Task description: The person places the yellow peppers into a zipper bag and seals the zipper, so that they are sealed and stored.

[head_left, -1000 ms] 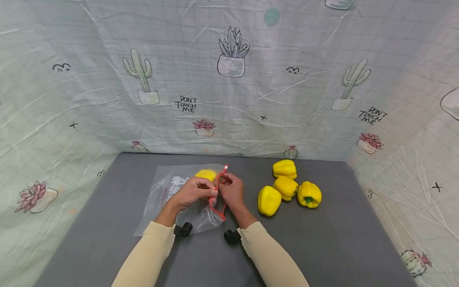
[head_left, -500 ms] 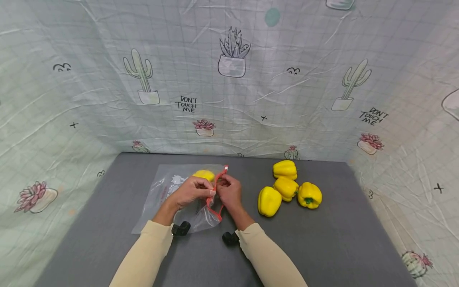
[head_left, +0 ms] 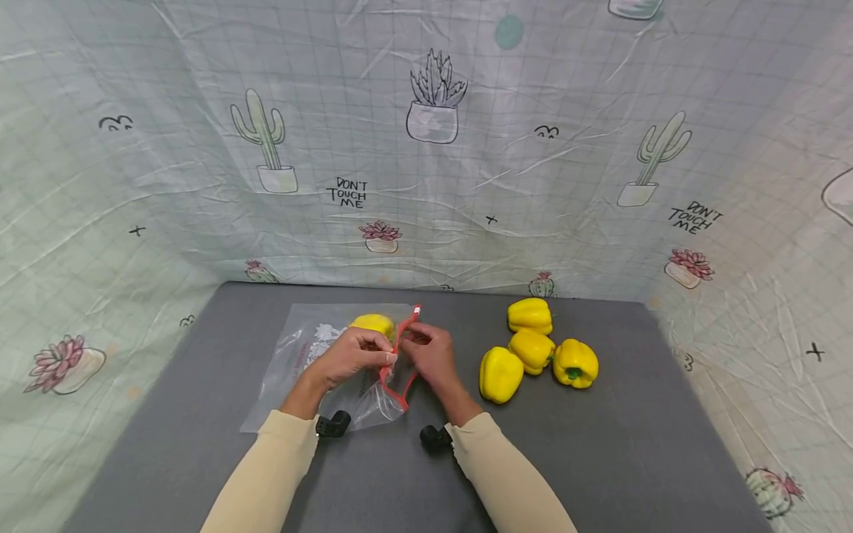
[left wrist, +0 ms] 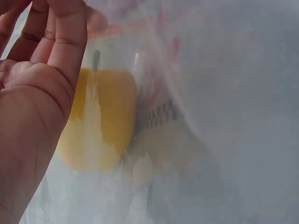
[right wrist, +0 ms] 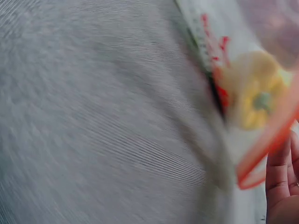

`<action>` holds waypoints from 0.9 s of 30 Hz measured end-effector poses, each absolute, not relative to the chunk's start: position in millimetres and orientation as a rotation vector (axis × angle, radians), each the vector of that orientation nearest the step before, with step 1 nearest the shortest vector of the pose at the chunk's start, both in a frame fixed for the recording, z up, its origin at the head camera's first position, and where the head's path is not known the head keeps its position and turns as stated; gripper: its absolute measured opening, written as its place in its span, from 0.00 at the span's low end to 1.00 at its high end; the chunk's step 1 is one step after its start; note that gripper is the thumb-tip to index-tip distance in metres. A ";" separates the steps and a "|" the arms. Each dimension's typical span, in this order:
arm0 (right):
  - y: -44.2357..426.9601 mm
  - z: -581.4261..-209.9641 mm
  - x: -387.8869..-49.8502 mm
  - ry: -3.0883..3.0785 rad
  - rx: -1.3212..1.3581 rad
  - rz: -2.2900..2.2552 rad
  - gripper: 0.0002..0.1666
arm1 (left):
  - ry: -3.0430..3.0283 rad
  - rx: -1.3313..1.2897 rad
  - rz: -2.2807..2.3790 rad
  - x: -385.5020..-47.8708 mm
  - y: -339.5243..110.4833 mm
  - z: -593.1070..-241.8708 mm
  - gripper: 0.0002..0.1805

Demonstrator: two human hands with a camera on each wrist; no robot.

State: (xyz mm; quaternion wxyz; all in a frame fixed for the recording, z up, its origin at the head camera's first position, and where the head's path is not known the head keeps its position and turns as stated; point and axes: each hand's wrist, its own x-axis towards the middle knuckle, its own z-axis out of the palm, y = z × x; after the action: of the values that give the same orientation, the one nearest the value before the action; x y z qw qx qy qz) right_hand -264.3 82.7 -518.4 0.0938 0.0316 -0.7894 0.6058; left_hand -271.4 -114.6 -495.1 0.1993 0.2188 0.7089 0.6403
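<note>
A clear zip bag [head_left: 286, 370] with a red zip edge [head_left: 402, 404] and white print lies on the grey table, one yellow bell pepper [head_left: 373, 324] inside it. My left hand [head_left: 353, 357] pinches the red edge near its middle. On the other side of the bag's mouth my right hand [head_left: 429, 357] holds the red edge, its fingertips partly hidden. In the left wrist view the bell pepper [left wrist: 103, 121] shows blurred through the plastic, beside the left palm. The right wrist view shows the red edge [right wrist: 266, 149] crossing in front of the right fingers [right wrist: 279, 175].
Several yellow bell peppers [head_left: 531, 350] sit in a group on the table [head_left: 633, 444], right of my right hand. A printed cloth [head_left: 493, 178] with plant drawings hangs behind the table and along its sides. Dark wrist cameras [head_left: 435, 438] are strapped on both wrists.
My left hand and the bag have shifted slightly left. The right hand has moved a little away from the left, and the gap between the two red edges looks wider.
</note>
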 end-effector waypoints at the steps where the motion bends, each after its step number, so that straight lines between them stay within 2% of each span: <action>1: 85.0 -515.5 -263.2 -2.328 0.098 1.817 0.16 | 1.981 0.615 1.789 -271.1 -115.3 -494.9 0.12; 13: 144.8 -467.7 -252.3 -2.399 0.115 1.889 0.17 | 2.115 0.548 1.742 -269.9 -119.5 -491.0 0.11; 27: 247.0 -446.4 -235.6 -2.648 0.238 1.979 0.32 | 2.146 0.517 1.735 -265.7 -120.2 -493.2 0.10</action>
State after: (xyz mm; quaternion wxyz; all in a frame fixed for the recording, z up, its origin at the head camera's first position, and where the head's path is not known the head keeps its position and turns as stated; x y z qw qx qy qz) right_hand -235.6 247.0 -446.4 -0.0862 0.0716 -0.7960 0.5949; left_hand -265.7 -120.2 -493.2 0.1663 0.1814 0.7537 0.6094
